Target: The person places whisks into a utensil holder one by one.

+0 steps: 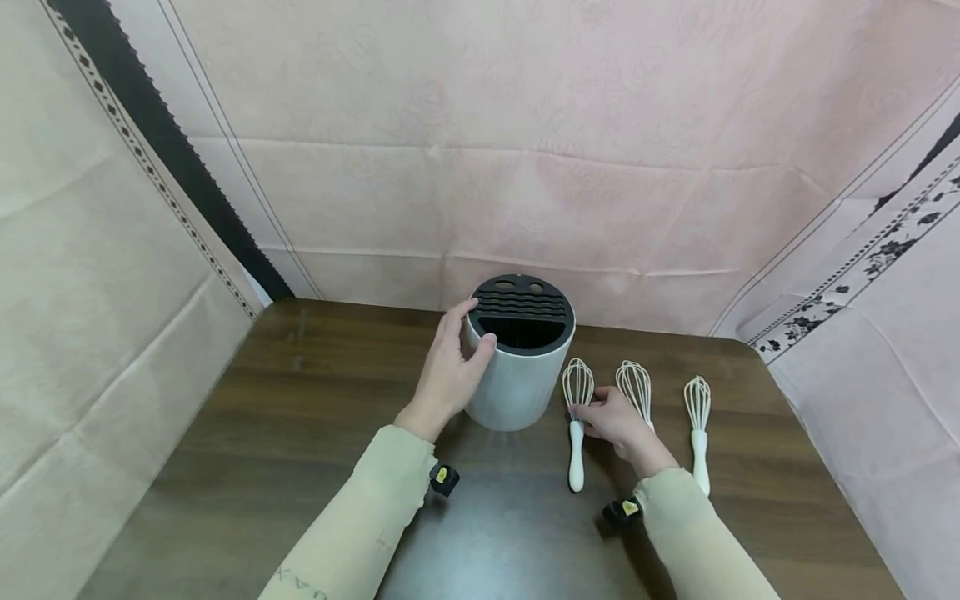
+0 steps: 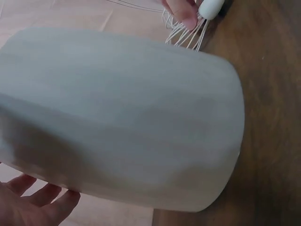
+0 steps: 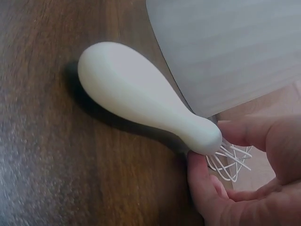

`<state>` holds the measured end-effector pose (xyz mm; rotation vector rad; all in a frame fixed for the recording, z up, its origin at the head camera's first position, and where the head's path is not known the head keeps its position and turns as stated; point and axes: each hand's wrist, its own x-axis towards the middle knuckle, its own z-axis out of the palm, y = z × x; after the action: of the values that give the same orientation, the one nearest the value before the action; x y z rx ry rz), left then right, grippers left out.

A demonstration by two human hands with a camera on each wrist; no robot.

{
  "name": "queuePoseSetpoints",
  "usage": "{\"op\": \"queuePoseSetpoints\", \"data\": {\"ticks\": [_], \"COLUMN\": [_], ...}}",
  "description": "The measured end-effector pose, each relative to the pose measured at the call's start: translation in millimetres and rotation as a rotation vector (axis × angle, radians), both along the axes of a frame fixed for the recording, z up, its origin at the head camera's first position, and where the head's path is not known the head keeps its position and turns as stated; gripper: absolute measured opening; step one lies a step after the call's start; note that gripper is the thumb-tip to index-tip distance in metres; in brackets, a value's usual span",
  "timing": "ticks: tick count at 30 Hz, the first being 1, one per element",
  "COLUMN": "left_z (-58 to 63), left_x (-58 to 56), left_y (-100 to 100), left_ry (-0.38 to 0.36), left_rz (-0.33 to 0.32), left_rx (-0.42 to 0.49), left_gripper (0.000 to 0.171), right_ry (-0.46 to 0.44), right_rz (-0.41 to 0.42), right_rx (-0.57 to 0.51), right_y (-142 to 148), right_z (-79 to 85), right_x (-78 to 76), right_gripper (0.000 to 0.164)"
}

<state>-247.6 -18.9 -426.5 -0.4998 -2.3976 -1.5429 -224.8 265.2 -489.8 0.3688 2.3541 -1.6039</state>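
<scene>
A white utensil holder (image 1: 512,387) with a black slotted lid (image 1: 521,302) stands upright on the table. My left hand (image 1: 452,367) holds its left side near the rim, thumb at the front. Some of the left fingers (image 2: 61,207) show along its side in the left wrist view. Just right of the holder, my right hand (image 1: 618,423) pinches a white whisk (image 1: 576,454) where the wires meet the handle. The whisk's rounded handle (image 3: 127,82) points toward me. A second whisk (image 1: 634,383) is partly hidden behind the right hand.
A third whisk (image 1: 699,425) lies farther right on the brown wooden table (image 1: 330,417). Behind the table's far edge hangs a pale pink cloth (image 1: 525,200). More pale cloth (image 1: 97,292) borders the left side, and another stretch (image 1: 885,375) borders the right.
</scene>
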Motion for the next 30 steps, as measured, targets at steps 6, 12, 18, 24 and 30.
{"op": "queuePoseSetpoints", "data": {"ticks": [6,12,18,24,30], "left_z": [-2.1,-2.8,-0.8,-0.5,-1.1], "left_x": [4.5,8.4,9.3,9.7,9.9], "left_y": [3,6,5,6,8], "left_ry": [-0.026,-0.043,-0.039,-0.057,-0.068], "left_rz": [-0.004,0.007,0.047,0.052,0.058], "left_rx": [0.054,0.048,0.022,0.013,0.02], "left_gripper": [0.06,0.06,0.057,0.057,0.055], "right_ry": [0.01,0.02,0.044,0.071,0.108], "right_rz": [0.005,-0.003,-0.004,0.003,0.028], "right_rx": [0.003,0.0,-0.049,-0.078,-0.136], "right_y": [1,3,3,9,14], "right_z": [0.1,0.2,-0.5,1.4,12.4], "right_x": [2.7,7.8,8.5,11.3,15.2], "right_gripper": [0.069,0.069,0.071,0.064,0.068]}}
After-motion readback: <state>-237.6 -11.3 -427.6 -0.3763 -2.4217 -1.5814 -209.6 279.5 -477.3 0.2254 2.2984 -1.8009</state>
